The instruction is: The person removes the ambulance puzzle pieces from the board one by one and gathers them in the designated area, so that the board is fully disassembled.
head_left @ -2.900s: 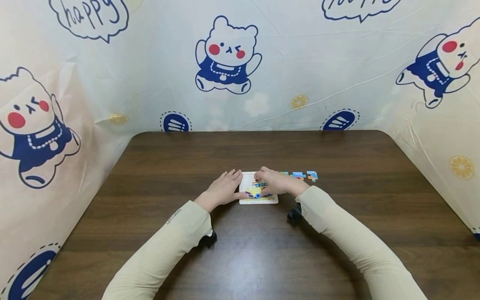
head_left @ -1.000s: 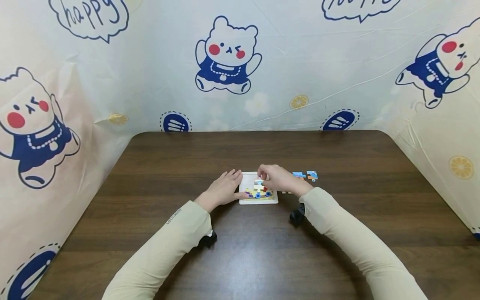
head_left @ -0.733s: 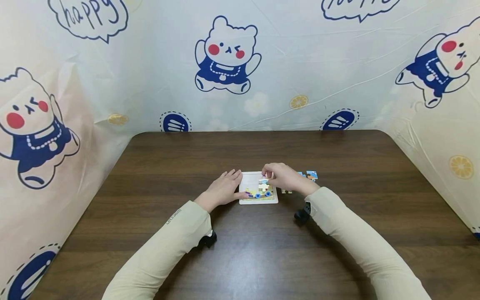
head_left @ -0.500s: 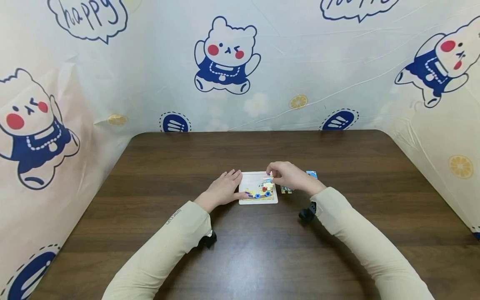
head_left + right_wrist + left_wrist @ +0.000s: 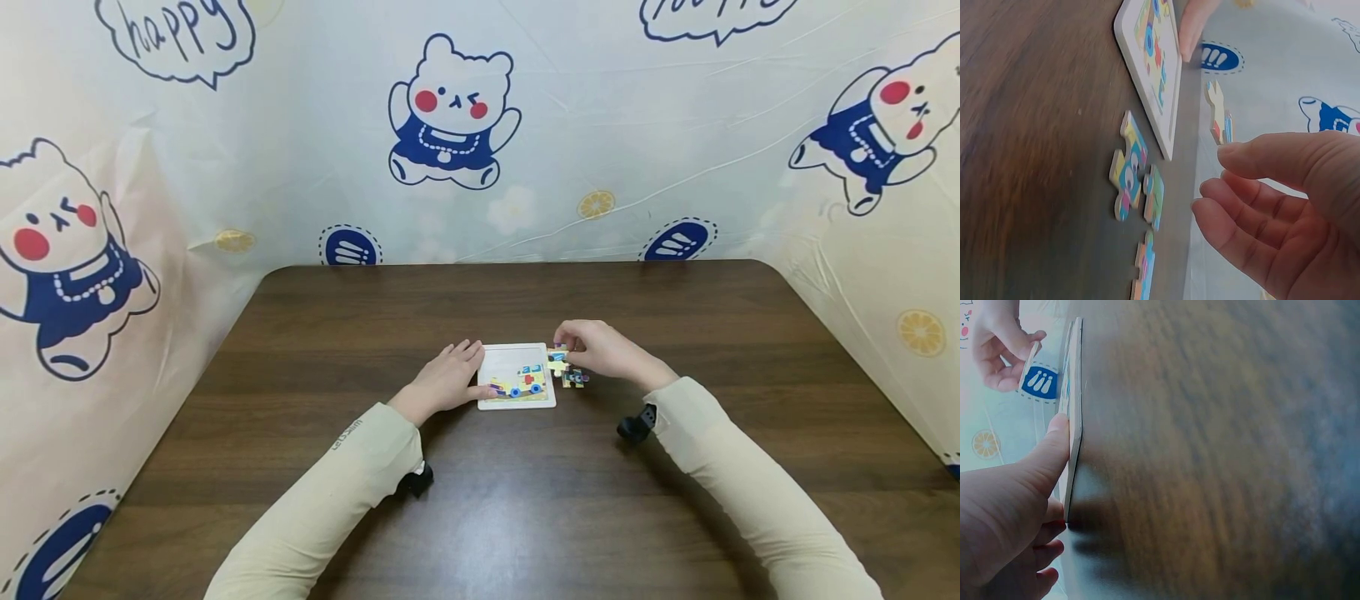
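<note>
A white puzzle tray (image 5: pixel 510 358) lies on the table, partly filled with pieces showing a yellow vehicle with blue wheels. My left hand (image 5: pixel 447 375) rests along the tray's left side with its fingers extended. Its thumb (image 5: pixel 1047 453) presses on the tray's near edge. To the right of the tray, my right hand (image 5: pixel 596 346) pinches a yellow and blue puzzle piece (image 5: pixel 1216 115) between thumb and fingers, raised off the table. Below that hand lies a loose puzzle piece (image 5: pixel 1129 172) with a blue and yellow print.
More loose pieces, a green one (image 5: pixel 1155 197) and an orange and blue one (image 5: pixel 1144 269), lie right of the tray; the right hand hides them in the head view. The brown wooden table (image 5: pixel 480 517) meets a printed cloth backdrop (image 5: pixel 300 150) at its far edge.
My right hand has lifted the puzzle piece and moved right, from above the tray to beside it. More of the tray's inside now shows. The left hand has stayed in place.
</note>
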{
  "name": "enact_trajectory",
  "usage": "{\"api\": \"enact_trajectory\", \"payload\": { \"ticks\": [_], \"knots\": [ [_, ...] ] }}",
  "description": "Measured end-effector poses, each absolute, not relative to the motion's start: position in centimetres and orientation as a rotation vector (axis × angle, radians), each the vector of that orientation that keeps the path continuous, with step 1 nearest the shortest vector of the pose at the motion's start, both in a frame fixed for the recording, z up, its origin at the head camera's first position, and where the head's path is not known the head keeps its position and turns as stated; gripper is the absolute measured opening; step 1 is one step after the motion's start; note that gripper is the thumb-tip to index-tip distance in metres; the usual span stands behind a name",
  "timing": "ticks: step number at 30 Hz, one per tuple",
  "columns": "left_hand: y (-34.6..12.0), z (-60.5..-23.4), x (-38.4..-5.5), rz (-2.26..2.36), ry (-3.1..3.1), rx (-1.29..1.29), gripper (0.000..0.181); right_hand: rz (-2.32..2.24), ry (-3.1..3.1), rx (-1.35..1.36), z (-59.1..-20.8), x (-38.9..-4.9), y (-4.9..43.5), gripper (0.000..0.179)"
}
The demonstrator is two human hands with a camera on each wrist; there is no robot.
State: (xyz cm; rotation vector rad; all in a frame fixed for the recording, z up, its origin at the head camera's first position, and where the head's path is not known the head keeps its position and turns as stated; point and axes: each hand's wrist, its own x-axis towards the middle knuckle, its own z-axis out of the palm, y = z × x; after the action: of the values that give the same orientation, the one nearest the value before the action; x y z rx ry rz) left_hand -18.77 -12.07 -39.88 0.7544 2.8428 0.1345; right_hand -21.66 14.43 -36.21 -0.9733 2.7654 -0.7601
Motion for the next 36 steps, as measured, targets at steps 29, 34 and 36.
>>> {"api": "enact_trajectory", "payload": {
  "ticks": [29,34,36],
  "knots": [
    [-12.1,-39.8,-18.7,0.142,2.84,0.759,0.081,-0.791,2.779,-0.843,-37.5,-21.2,19.4,0.017],
    [-12.1,-39.9,-18.8,0.14,2.836,0.757,0.081,-0.752,2.771,-0.857,-38.0,-21.2,20.0,0.018],
    [-12.1,-39.9,-18.8,0.141,2.833,0.755,0.081,-0.749,2.767,-0.876,-38.2,-21.2,20.1,0.018]
  ]
}}
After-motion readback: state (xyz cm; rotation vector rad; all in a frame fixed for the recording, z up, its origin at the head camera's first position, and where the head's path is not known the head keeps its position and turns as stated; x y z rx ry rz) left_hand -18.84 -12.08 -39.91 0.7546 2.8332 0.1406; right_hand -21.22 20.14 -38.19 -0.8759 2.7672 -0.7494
